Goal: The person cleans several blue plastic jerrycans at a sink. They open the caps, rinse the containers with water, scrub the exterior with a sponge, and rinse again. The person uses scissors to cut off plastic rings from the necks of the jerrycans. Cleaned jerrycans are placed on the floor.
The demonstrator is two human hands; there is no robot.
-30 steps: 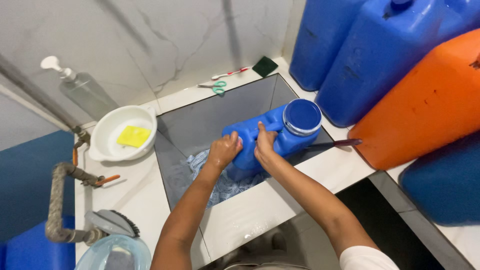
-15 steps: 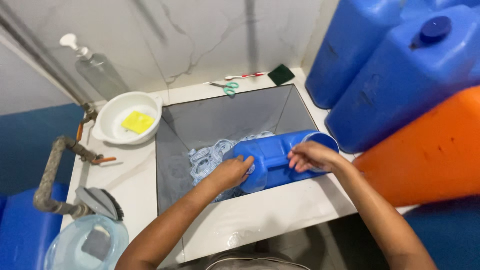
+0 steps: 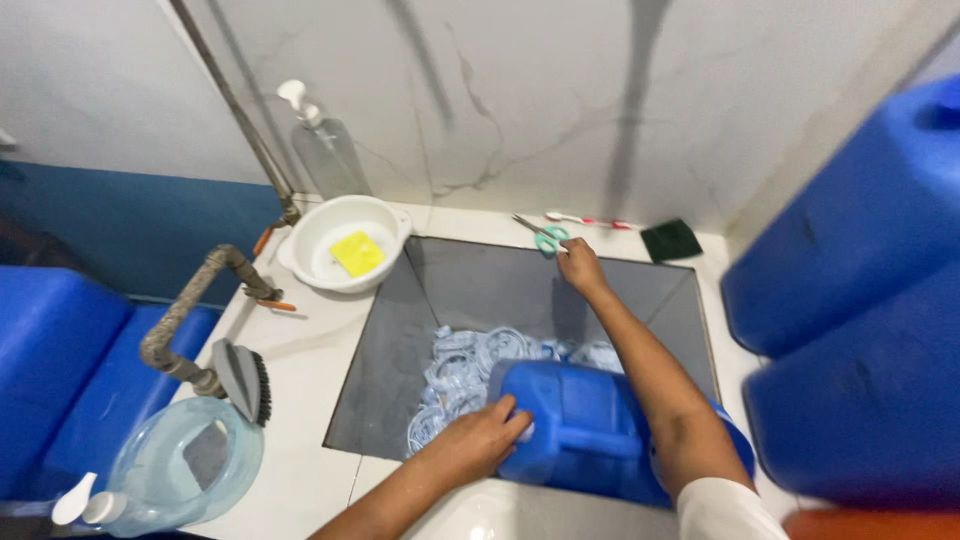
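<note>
Steadying the blue jug [image 3: 590, 430] on its side at the sink's [image 3: 390, 350] near edge, the left hand [image 3: 480, 445] presses flat against it. Right hand [image 3: 578, 262] reaches far, fingers curling at the scissors [image 3: 543, 235]; next comes a firm pinch on their handles.

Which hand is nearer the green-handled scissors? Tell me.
Right. The right hand reaches across the sink to the scissors on the back ledge, fingertips at the handles. The left hand is far off at the near edge, resting on the blue jerrycan.
</note>
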